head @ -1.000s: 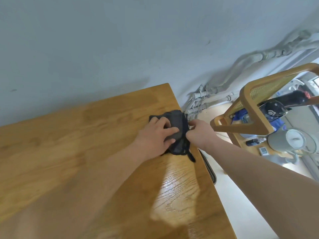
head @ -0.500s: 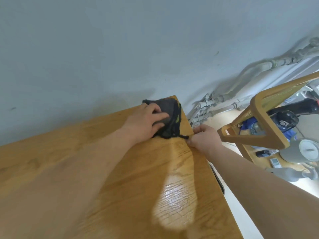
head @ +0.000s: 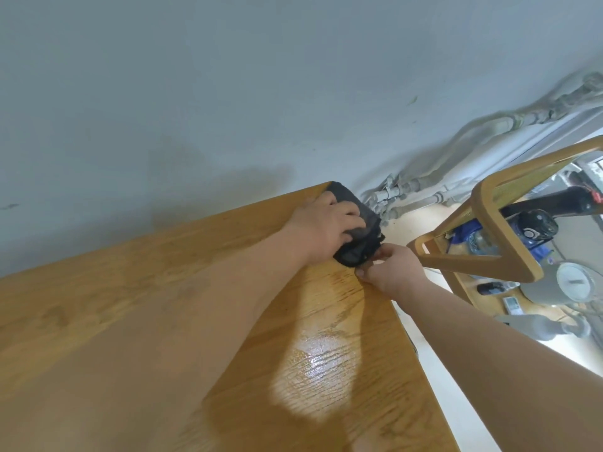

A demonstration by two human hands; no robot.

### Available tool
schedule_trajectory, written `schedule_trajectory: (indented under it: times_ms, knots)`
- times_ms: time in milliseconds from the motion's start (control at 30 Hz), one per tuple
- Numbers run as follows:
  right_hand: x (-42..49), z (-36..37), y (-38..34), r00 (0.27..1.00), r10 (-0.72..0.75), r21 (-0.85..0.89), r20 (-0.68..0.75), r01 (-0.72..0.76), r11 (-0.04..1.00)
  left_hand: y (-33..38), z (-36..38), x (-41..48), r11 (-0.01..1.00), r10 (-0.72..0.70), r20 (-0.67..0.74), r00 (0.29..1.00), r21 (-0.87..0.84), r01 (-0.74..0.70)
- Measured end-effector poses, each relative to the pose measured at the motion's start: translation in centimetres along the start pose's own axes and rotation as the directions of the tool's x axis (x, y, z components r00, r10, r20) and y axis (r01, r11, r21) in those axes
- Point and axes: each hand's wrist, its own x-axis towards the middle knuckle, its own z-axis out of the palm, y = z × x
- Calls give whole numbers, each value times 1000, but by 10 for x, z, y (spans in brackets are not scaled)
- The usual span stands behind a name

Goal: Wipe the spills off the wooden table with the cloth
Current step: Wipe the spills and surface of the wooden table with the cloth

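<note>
We look down on the wooden table (head: 130, 321), whose far edge meets a grey-blue wall (head: 228, 93); the dark cloth (head: 367, 238) lies bunched at the table's far right corner, on the top and right at the right edge. The left hand (head: 326, 231) sits on top of the cloth with its fingers bent over the wad, gripping it and bearing down on the wood; the forearm runs back across the tabletop toward us. The right hand (head: 393, 270) is at the table's right edge, just near of the cloth; its fingertips (head: 380, 254) touch the cloth's near end and the fingers are curled (whether they pinch the fabric or only hook the table edge, we cannot tell).

Nearer to us, between the two forearms, a bright glossy patch (head: 319, 363) shows the wood grain sharply; we cannot say whether it is wet or only reflected light.

To the right of the table, a wooden chair frame with a woven panel (head: 489, 223) stands apart from the table; beyond it, pale pipes (head: 424, 197) run along the foot of the wall. Further right, a round grey appliance (head: 574, 282) and a small remote (head: 512, 303) lie among blurred clutter.
</note>
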Motion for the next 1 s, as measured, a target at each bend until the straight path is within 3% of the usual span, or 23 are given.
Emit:
schedule_trajectory:
  times_ms: [100, 233, 333, 433, 500, 567, 633, 667, 733, 800, 833, 867, 933, 1000]
  knots:
    - [-2, 2, -3, 1000, 24, 4, -6, -24, 1000, -22, -1, -21, 978, -209, -119, 971, -52, 204]
    - [-6, -1, -6, 999, 42, 20, 10, -43, 999, -48, 9, -68, 820, -572, -217, 791, -142, 554]
    - [-16, 0, -4, 1000, 11, -48, -9, -12, 999, -38, 23, -105, 717, -697, -219, 683, -246, 652]
    - [-32, 4, -4, 995, -88, -275, -57, 69, 959, 12, 42, -142, 749, -662, -241, 709, -248, 615]
    - [-47, 7, 4, 979, -187, -413, -77, 139, 900, 52, 60, -169, 837, -541, -229, 809, -240, 492]
    - [-68, 9, 21, 951, -303, -402, -55, 257, 879, 77, 78, -200, 946, -286, -185, 940, -209, 246]
    - [-93, 8, 48, 936, -350, -291, -18, 330, 898, 72, 83, -220, 988, -83, -148, 986, -144, 62]
    - [-106, 7, 65, 939, -344, -239, -2, 334, 912, 67, 82, -224, 991, -98, -146, 984, -110, 82]
    - [-131, 1, 101, 951, -308, -178, 16, 305, 935, 70, 77, -224, 929, -366, -187, 912, -139, 344]
    - [-154, -7, 134, 965, -261, -158, 24, 262, 952, 96, 77, -218, 746, -665, -246, 705, -267, 610]
    - [-163, -11, 149, 971, -236, -164, 28, 238, 957, 117, 80, -216, 676, -737, -248, 629, -304, 671]
    - [-170, -15, 165, 977, -213, -170, 32, 215, 962, 143, 87, -216, 648, -761, -237, 604, -320, 691]
    - [-179, -21, 191, 985, -166, -171, 51, 173, 970, 200, 104, -224, 718, -689, -209, 694, -324, 616]
    - [-187, -25, 210, 985, -154, -181, 81, 166, 969, 247, 120, -241, 880, -442, -133, 887, -257, 400]
